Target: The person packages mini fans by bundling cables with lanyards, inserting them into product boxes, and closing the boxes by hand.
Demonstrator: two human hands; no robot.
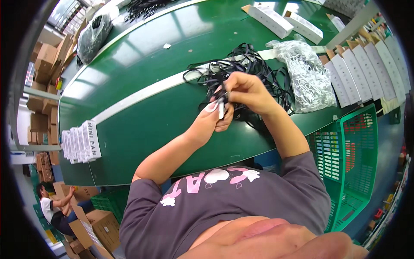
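Note:
Both my hands are together above a tangled heap of flat black straps (248, 56) on the green table. My left hand (209, 118) is closed, thumb on top, round a bunch of black strap with a small white piece (221, 110) sticking out of it. Right beside it, my right hand (248, 91) pinches the black strap between thumb and fingers, touching the left fingertips. What exactly the white piece is, I cannot make out. To the right of the heap lies a clear bag of white cords (308, 75).
White boxes (82, 142) stand in a row at the table's left end. More narrow white boxes (362, 73) line the right side, and others (271, 21) lie at the back. A green plastic crate (345, 168) is at my right. A person (56, 207) works among cartons at lower left.

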